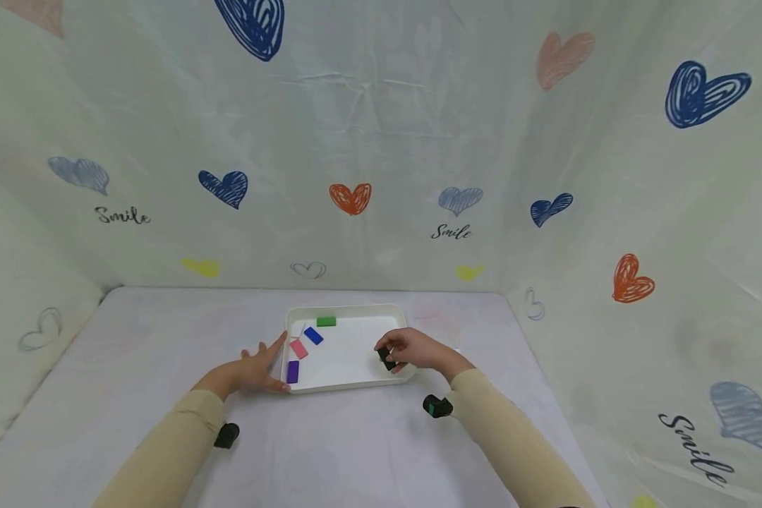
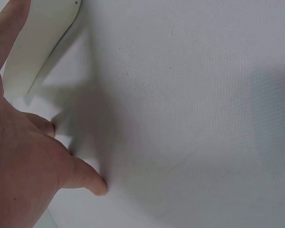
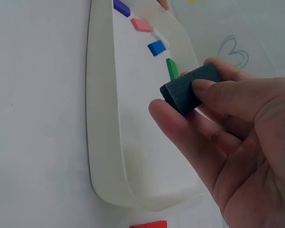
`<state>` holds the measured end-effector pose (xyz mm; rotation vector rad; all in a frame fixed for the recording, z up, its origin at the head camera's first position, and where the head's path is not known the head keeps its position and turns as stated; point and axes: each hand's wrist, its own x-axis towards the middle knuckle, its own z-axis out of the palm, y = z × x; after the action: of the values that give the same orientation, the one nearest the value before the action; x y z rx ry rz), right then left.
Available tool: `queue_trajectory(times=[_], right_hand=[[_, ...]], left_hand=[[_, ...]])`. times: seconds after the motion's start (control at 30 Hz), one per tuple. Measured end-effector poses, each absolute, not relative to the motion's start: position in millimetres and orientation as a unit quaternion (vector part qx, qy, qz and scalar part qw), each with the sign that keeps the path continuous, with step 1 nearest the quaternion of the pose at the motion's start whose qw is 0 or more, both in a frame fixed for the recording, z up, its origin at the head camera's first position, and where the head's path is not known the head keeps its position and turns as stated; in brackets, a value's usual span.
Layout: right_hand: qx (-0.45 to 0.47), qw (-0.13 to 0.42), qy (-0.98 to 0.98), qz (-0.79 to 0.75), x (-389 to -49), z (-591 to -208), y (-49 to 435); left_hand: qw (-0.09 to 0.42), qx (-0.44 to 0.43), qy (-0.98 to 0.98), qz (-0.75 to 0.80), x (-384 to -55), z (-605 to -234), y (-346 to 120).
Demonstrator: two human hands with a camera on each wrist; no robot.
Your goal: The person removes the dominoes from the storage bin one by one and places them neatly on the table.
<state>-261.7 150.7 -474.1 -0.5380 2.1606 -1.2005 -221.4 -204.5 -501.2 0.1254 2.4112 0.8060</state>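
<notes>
My right hand [image 1: 418, 348] pinches a dark block [image 3: 183, 92] between thumb and fingers, over the right end of a white tray [image 1: 349, 363]. In the right wrist view the block looks dark teal and is held tilted. My left hand [image 1: 252, 369] spreads its fingers at the tray's left edge, the thumb near the front corner. Toward the tray's left end lie a green block [image 1: 326, 322], a blue block [image 1: 314, 335], a pink block [image 1: 299, 348] and a purple block [image 1: 293, 372]. A white piece [image 3: 159, 37] lies between the pink and blue ones.
A red block [image 3: 148, 224] lies outside the tray, partly cut off at the bottom of the right wrist view. The tray stands on a table with a white cloth [image 1: 349, 451]. Behind hangs a curtain [image 1: 394, 134] printed with hearts. Black wrist devices [image 1: 437, 406] sit on both sleeves.
</notes>
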Motion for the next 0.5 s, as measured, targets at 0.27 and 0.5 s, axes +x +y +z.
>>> queue_trajectory(times=[0.27, 0.5], right_hand=[[-0.165, 0.280, 0.806, -0.495, -265, -474, 181], [-0.133, 0.265, 0.831, -0.472, -266, -476, 209]], left_hand=[[0.297, 0.046, 0.905, 0.300, -223, -500, -201], [0.297, 0.041, 0.909, 0.290, -223, -501, -202]])
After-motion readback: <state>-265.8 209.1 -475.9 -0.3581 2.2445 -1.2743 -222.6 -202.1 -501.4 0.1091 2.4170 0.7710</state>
